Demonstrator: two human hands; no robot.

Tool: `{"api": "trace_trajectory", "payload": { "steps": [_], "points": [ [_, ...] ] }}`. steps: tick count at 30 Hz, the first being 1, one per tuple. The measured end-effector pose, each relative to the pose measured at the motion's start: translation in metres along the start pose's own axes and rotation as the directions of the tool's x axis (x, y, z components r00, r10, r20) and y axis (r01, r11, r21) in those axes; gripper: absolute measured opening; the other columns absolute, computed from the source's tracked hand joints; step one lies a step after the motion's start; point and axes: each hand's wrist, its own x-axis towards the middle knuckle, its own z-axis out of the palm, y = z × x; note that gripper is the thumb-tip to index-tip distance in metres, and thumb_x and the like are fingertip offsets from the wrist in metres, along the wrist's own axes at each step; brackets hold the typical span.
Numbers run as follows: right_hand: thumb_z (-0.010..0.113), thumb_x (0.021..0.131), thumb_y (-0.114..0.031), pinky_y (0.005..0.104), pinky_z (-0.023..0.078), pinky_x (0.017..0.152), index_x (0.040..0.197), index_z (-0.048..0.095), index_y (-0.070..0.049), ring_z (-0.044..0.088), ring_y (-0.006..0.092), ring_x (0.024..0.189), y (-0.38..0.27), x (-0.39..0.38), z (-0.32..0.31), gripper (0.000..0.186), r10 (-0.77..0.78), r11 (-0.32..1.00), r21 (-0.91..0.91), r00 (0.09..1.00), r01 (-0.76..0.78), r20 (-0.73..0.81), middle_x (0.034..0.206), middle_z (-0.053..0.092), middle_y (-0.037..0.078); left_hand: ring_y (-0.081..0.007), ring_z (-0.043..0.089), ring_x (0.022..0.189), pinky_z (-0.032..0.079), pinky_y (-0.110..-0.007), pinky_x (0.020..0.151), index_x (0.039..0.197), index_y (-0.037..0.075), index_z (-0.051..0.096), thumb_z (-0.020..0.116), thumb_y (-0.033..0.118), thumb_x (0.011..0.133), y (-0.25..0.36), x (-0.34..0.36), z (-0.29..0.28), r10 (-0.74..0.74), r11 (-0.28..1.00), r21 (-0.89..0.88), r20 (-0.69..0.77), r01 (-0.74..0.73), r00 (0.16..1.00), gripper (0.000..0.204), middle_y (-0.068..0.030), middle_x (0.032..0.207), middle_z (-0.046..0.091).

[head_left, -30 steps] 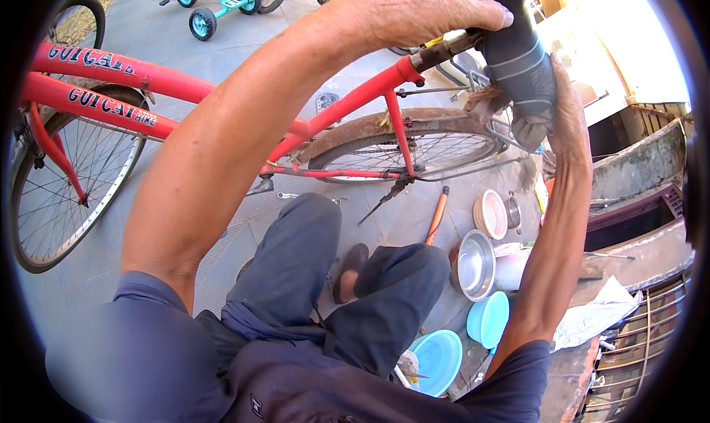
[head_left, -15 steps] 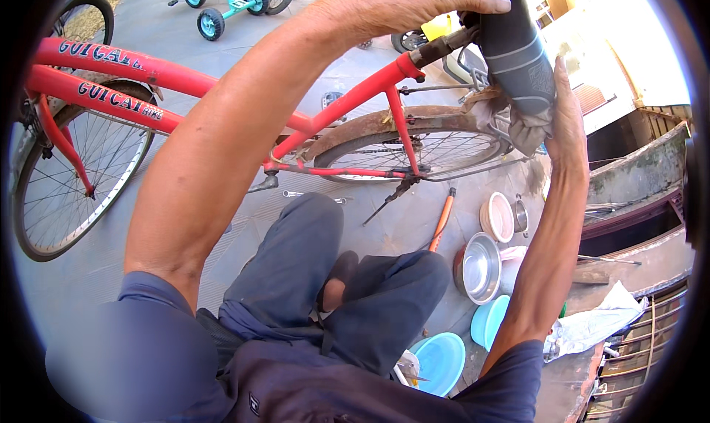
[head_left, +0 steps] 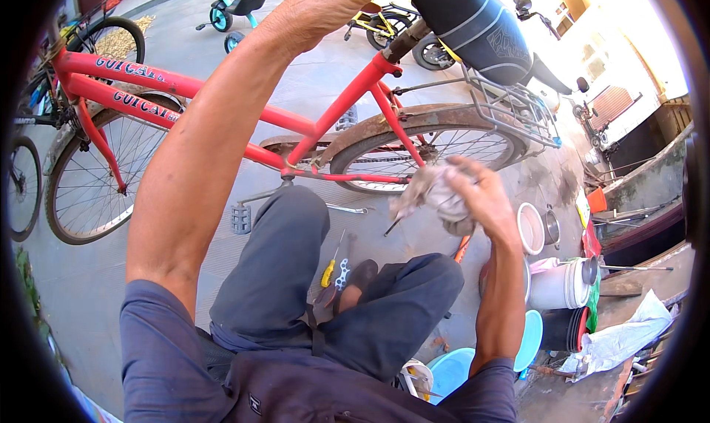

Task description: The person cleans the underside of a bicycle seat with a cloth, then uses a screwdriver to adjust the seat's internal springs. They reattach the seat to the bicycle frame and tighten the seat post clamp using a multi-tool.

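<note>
A red bicycle (head_left: pixel 325 131) stands across in front of me, with a dark saddle (head_left: pixel 477 35) on its seat post. My left hand (head_left: pixel 336 5) grips the saddle at the picture's top edge; its thumb lies on the saddle and the other fingers are out of view. Crumpled in my right hand (head_left: pixel 484 201) is a dirty grey-white rag (head_left: pixel 433 190). That hand is apart from the saddle, in front of the lower part of the rear wheel (head_left: pixel 473 146). A grey metal rack (head_left: pixel 510 116) sits above that wheel.
On the ground near my feet lie a yellow-handled screwdriver (head_left: pixel 328 273), a multi-hole wrench (head_left: pixel 342 273) and a spanner (head_left: pixel 347 209). To the right stand a white bucket (head_left: pixel 556 286), black buckets (head_left: pixel 558 330) and a blue basin (head_left: pixel 451 367). A tricycle (head_left: pixel 240 5) is behind the bicycle.
My right hand has come down off the saddle's underside with the rag, to beside the rear wheel. My left hand stays at the saddle. The view has shifted, showing the screwdriver.
</note>
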Motion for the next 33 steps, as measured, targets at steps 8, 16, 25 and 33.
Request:
{"api": "trace_trajectory", "payload": {
  "steps": [8,16,25,33],
  "points": [
    [0.08,0.081,-0.02,0.0317,0.052,0.089,0.117,0.068,-0.003,0.065,0.0194,0.103,-0.049,0.007,-0.01,0.042,-0.384,0.913,-0.103,0.749,0.394,-0.54,0.11,0.068,0.012,-0.0138,0.059,0.097,0.048,-0.029,0.083,0.123,0.002,0.061,0.072,0.035,0.087,0.007,-0.007,0.001,0.026,1.0,0.009,-0.022,-0.026,0.999,0.05,-0.0061,0.107,0.065],
    [0.073,0.064,-0.071,0.0519,0.036,0.113,0.148,0.042,-0.014,0.043,0.0355,0.137,-0.166,0.092,-0.069,0.106,-0.829,0.368,-0.807,0.557,0.462,-0.059,0.145,0.048,0.019,-0.0158,0.061,0.097,0.049,-0.031,0.087,0.119,0.0,0.063,0.078,0.034,0.083,0.006,-0.019,0.023,0.266,0.962,-0.025,-0.117,-0.271,0.957,0.052,-0.0099,0.104,0.068],
    [0.085,0.053,-0.063,0.0407,0.051,0.098,0.131,0.055,0.0,0.064,0.0293,0.109,-0.195,0.11,-0.051,0.104,-0.548,0.609,-0.687,0.836,0.396,-0.004,0.119,0.064,0.019,-0.0269,0.061,0.113,0.052,-0.039,0.089,0.126,-0.001,0.059,0.077,0.047,0.081,-0.099,-0.023,0.015,0.218,0.97,-0.056,-0.227,-0.236,0.949,0.068,-0.0148,0.121,0.063],
    [0.072,0.046,-0.086,0.044,0.044,0.108,0.148,0.03,0.001,0.051,0.0315,0.13,-0.206,0.113,-0.045,0.14,-0.503,0.53,-0.744,0.857,0.406,0.11,0.146,0.044,0.023,-0.0312,0.067,0.086,0.053,-0.038,0.071,0.117,0.004,0.057,0.082,0.019,0.075,-0.147,-0.055,0.055,0.15,0.964,0.25,-0.219,-0.093,0.964,0.051,-0.0145,0.096,0.066]
  ]
}}
